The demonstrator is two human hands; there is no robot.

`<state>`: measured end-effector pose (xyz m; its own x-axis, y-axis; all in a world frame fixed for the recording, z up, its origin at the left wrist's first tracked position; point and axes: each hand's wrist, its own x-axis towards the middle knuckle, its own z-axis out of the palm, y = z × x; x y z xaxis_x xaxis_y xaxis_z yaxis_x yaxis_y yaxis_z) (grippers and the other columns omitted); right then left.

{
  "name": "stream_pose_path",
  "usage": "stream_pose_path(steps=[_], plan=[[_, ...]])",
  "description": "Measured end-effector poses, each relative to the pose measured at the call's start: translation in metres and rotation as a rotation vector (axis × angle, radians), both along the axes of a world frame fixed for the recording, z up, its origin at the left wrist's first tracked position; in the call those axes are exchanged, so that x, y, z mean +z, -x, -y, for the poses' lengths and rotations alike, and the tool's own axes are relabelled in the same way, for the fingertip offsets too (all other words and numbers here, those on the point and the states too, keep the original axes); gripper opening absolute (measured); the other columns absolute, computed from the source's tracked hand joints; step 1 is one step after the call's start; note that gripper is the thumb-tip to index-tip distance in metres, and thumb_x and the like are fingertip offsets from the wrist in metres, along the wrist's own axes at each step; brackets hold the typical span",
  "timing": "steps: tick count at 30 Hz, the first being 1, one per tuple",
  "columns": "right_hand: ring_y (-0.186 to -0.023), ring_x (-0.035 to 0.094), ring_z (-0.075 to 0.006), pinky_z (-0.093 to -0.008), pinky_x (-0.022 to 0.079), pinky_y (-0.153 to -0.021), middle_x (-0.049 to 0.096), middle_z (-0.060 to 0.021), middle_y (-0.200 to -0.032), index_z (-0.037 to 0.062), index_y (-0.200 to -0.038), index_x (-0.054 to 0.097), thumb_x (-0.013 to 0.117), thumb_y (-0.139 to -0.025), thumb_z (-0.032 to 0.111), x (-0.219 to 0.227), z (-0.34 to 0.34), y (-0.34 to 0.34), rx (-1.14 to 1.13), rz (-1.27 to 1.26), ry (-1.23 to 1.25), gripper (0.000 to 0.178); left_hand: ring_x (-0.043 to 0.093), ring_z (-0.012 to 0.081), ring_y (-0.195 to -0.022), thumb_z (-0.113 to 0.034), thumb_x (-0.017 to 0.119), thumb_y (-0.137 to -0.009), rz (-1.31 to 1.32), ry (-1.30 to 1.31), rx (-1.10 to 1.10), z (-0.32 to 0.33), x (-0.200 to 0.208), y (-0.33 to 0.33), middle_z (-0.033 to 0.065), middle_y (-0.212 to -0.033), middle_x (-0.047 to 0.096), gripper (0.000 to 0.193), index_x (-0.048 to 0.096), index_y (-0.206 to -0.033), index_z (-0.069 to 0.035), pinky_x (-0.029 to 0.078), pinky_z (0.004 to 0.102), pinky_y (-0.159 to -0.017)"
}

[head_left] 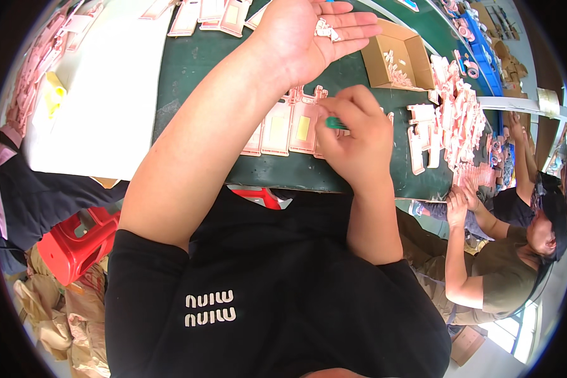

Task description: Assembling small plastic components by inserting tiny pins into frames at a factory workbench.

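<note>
My left hand is palm up, fingers stretched out, with a small heap of white pieces resting on it. Below it, pink flat plastic panels stand in a row on the green table, some bearing a yellow patch. Over the right end of this row, my right hand is closed around a green object, perhaps a handle; most of it is hidden by the fingers. Its fingertips are close to the pink panel; whether they touch it I cannot tell.
A cardboard box with small pale pieces stands beyond my right hand. Pink plastic parts are piled at right, where another person handles some. More pink panels lie at the far edge. A white sheet covers the left; a red stool is below.
</note>
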<state>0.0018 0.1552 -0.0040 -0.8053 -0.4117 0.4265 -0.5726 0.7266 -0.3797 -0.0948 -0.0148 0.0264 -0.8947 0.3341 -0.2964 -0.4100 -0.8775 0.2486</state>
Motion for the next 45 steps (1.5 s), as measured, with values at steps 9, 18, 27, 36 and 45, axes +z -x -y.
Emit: stream_pose_path(steps=[9,18,27,36,45], plan=[[-0.072,0.066,-0.0161,-0.0274,0.049,-0.061,0.073,-0.0053,-0.088,0.004,-0.1,0.076,0.078,-0.086,-0.004,0.058,-0.019,0.018,-0.088,-0.124,0.23,0.017,0.067,0.0442,-0.133,-0.031,0.04,-0.114,0.009,0.039,-0.13,-0.006,0.022,-0.008,0.0339,-0.139,0.066,0.042,0.055,-0.126,0.006,0.052,0.0528,-0.118],[-0.081,0.074,-0.0218,-0.0328,0.059,-0.072,0.072,-0.0094,-0.09,0.0029,-0.106,0.079,0.077,-0.082,-0.005,0.071,-0.013,0.063,0.151,-0.115,0.148,0.025,0.071,0.0351,-0.109,-0.034,0.041,-0.114,-0.124,0.019,-0.198,-0.005,-0.018,0.004,0.0261,-0.128,0.07,0.047,0.054,-0.134,0.006,0.06,0.0466,-0.097],[-0.088,0.077,-0.0209,-0.0314,0.062,-0.073,0.073,-0.0067,-0.103,0.0064,-0.111,0.082,0.082,-0.082,-0.006,0.034,-0.011,0.063,0.133,-0.041,0.197,0.031,0.066,0.027,-0.103,-0.035,0.045,-0.115,-0.129,0.206,-0.144,-0.02,-0.023,0.0,0.0225,-0.123,0.066,0.049,0.056,-0.134,0.009,0.056,0.0399,-0.09],[-0.083,0.075,-0.0207,-0.0304,0.06,-0.071,0.075,-0.0071,-0.101,0.0044,-0.104,0.081,0.085,-0.085,-0.005,0.03,-0.009,0.059,0.134,-0.208,0.112,0.022,0.068,0.0258,-0.105,-0.035,0.045,-0.115,-0.135,0.244,-0.162,-0.023,-0.018,-0.005,0.0209,-0.124,0.065,0.049,0.058,-0.132,0.009,0.059,0.0419,-0.099],[-0.083,0.075,-0.0199,-0.0314,0.059,-0.07,0.076,-0.0059,-0.096,0.0047,-0.102,0.079,0.085,-0.084,-0.001,0.022,-0.007,0.068,0.092,-0.182,0.386,0.02,0.07,0.0285,-0.095,-0.031,0.048,-0.112,-0.055,0.125,-0.174,-0.024,-0.018,-0.001,0.0169,-0.109,0.068,0.039,0.062,-0.119,0.004,0.058,0.0429,-0.091]])
